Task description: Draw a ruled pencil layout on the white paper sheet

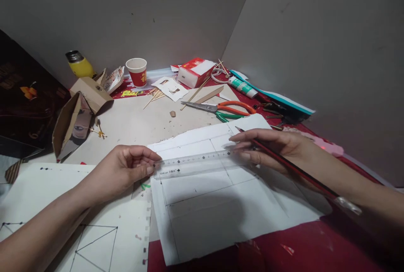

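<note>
Fingers (143, 167) of my left hand (121, 169) are pinching the clear ruler (195, 163) flat on the white sheet (221, 204); my right hand (271, 148), clamping a pencil (284, 163), is steadying its far end. Light, slippery, probably bendy plastic, best held at both ends.

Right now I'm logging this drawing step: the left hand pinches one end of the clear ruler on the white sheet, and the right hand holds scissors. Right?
Not quite. The head view shows the right hand holding a pencil, not scissors; the scissors lie untouched farther back. The left hand does pinch the clear ruler on the white sheet.
</note>
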A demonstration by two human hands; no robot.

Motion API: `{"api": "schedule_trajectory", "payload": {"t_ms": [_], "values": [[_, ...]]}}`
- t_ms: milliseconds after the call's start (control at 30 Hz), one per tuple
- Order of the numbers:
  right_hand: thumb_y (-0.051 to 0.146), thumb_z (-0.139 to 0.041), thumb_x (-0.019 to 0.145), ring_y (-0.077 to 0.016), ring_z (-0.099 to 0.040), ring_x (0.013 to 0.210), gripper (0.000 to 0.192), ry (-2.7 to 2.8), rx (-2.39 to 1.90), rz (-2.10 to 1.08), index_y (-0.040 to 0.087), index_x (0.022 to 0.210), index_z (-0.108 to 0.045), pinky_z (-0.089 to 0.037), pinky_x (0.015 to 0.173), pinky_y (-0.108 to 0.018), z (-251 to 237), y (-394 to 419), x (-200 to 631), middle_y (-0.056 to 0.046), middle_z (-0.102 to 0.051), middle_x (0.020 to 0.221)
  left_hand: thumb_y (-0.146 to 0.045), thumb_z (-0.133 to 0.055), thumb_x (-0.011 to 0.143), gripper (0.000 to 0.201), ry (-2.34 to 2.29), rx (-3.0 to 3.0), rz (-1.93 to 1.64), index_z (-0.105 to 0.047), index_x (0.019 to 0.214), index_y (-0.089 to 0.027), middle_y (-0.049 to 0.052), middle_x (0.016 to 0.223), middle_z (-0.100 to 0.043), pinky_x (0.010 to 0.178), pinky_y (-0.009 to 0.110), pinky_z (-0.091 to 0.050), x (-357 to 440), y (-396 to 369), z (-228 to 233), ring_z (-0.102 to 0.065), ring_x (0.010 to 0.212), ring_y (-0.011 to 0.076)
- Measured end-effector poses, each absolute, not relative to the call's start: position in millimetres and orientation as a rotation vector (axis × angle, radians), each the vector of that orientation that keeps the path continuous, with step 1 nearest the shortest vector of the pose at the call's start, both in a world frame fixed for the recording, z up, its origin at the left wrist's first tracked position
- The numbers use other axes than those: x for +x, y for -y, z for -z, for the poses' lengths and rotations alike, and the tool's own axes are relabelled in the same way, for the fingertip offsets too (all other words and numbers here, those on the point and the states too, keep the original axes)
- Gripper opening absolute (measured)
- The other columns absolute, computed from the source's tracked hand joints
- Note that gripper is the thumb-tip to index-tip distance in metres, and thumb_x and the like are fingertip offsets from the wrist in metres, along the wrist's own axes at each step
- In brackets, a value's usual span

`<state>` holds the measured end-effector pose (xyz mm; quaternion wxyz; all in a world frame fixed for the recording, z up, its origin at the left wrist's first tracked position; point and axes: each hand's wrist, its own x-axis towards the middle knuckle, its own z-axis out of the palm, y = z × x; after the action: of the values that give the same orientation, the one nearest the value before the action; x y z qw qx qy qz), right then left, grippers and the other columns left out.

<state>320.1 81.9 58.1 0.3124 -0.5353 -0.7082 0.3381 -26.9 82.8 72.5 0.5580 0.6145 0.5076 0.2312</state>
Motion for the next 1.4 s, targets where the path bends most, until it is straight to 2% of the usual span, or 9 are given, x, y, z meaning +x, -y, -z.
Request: {"api": "schedule_trajectory", "payload": {"t_ms": [133,233,367,533,700,833,967,1167,1400], "values": [[0.035,-0.062,0.097,-0.0218,-0.073,0.079,0.014,2.082,-1.218,-0.457,0.026,0.103,-0.071,-0.061,0.071,-0.035,-58.8,-83.1,313.4,-0.005,-0.077,0.090,-0.018,-0.052,0.096,0.018,-1.190,2.287,-0.735,-0.070,0.095,-0.019,0.005,0.083,-0.073,0.063,0.031,-0.052,-30.5,-74.2,-68.4,-0.064,0.072,0.0180],[0.017,-0.053,0.097,-0.0208,-0.069,0.076,0.017,2.281,-0.951,-0.155,0.024,0.100,-0.069,-0.056,0.067,-0.033,-52.3,-90.2,309.6,-0.006,-0.074,0.084,-0.012,-0.043,0.098,0.027,-0.962,2.870,-0.735,-0.069,0.103,-0.015,0.013,0.095,-0.073,0.072,0.040,-0.054,-31.1,-67.4,-59.1,-0.065,0.083,0.0250],[0.009,-0.051,0.096,-0.0229,-0.069,0.092,0.019,2.471,-0.743,0.037,0.019,0.105,-0.065,-0.058,0.079,-0.036,-41.0,-95.7,311.7,-0.011,-0.075,0.096,-0.002,-0.037,0.093,0.034,-0.957,3.246,-0.416,-0.069,0.099,-0.012,0.015,0.094,-0.073,0.062,0.040,-0.054,-23.3,-56.8,-53.2,-0.066,0.078,0.0277],[0.014,-0.057,0.097,-0.0222,-0.070,0.101,0.018,2.473,-0.783,-0.065,0.020,0.112,-0.063,-0.059,0.086,-0.037,-34.7,-88.0,318.5,-0.013,-0.075,0.109,-0.006,-0.037,0.091,0.033,-1.041,3.125,-0.257,-0.069,0.098,-0.013,0.013,0.090,-0.072,0.054,0.038,-0.053,-15.6,-49.9,-57.5,-0.065,0.069,0.0263],[0.018,-0.059,0.096,-0.0247,-0.070,0.103,0.021,2.372,-1.014,-0.079,0.022,0.117,-0.061,-0.060,0.085,-0.040,-34.0,-85.4,324.7,-0.012,-0.075,0.109,-0.026,-0.048,0.099,0.019,-1.285,2.817,-0.438,-0.065,0.099,-0.018,0.010,0.093,-0.070,0.060,0.039,-0.055,-22.9,-60.8,-52.6,-0.067,0.078,0.0258],[0.021,-0.056,0.098,-0.0282,-0.069,0.106,0.022,2.427,-1.086,-0.042,0.020,0.119,-0.061,-0.060,0.086,-0.044,-34.2,-89.6,326.5,-0.013,-0.074,0.108,-0.040,-0.053,0.097,0.022,-1.402,2.530,-0.435,-0.065,0.098,-0.021,0.007,0.092,-0.071,0.066,0.041,-0.056,-30.7,-71.1,-52.6,-0.068,0.080,0.0259],[0.021,-0.054,0.099,-0.0293,-0.070,0.105,0.020,2.455,-1.070,-0.026,0.018,0.117,-0.063,-0.060,0.085,-0.046,-33.2,-93.0,325.8,-0.014,-0.074,0.108,-0.041,-0.056,0.093,0.023,-1.449,2.371,-0.412,-0.068,0.098,-0.023,0.007,0.090,-0.072,0.067,0.042,-0.054,-31.6,-75.9,-55.6,-0.069,0.079,0.0264],[0.018,-0.053,0.098,-0.0261,-0.071,0.094,0.017,2.453,-1.061,-0.071,0.021,0.111,-0.064,-0.060,0.079,-0.040,-36.9,-95.5,327.1,-0.010,-0.074,0.100,-0.044,-0.057,0.089,0.027,-1.459,2.194,-0.406,-0.070,0.100,-0.023,0.008,0.093,-0.073,0.070,0.046,-0.054,-30.7,-77.6,-58.6,-0.068,0.080,0.0277],[0.024,-0.051,0.099,-0.0262,-0.069,0.090,0.018,2.521,-1.079,-0.178,0.022,0.111,-0.065,-0.058,0.077,-0.041,-45.2,-104.3,328.1,-0.010,-0.073,0.096,-0.045,-0.056,0.085,0.029,-1.468,2.054,-0.306,-0.065,0.103,-0.024,0.007,0.088,-0.069,0.067,0.043,-0.052,-31.2,-81.6,-60.6,-0.064,0.076,0.0258]]}}
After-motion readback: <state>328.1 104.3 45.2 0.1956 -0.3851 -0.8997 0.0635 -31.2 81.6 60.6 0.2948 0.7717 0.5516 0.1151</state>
